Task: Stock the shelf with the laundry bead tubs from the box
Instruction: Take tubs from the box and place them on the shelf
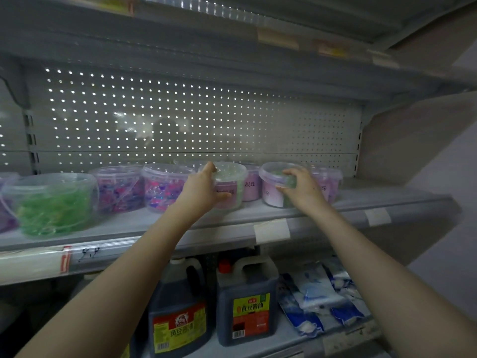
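Two small clear plastic tubs with clear lids and pale purple paper labels, green beads inside, stand upright on the grey metal shelf (232, 218), one in each hand. Left tub (232, 187) sits mid-shelf; right tub (273, 184) just to its right, a narrow gap between them.

Left hand (204, 189): arm stretched up and forward from lower left, wrist straight, palm against the tub's left side, thumb low across the label, fingers curled over the lid rim. Closed around the tub.

Right hand (302, 187): arm reaching up from lower right, hand coming over the tub's right side, fingers hooked on the lid edge, thumb low at the front. Also wrapped on its tub.

Behind these, further small tubs with purple labels (251, 186) stand against the perforated back panel (180, 112); one more at far right (327, 183), just beside the right hand. To the left along the same shelf: two tubs of pink-and-blue beads (162, 187), then a larger tub of green beads (54, 200) near the front edge.

White tape tags (271, 229) on the shelf lip. Lower shelf: two dark soy-sauce jugs (245, 301), blue-and-white bags (322, 298)
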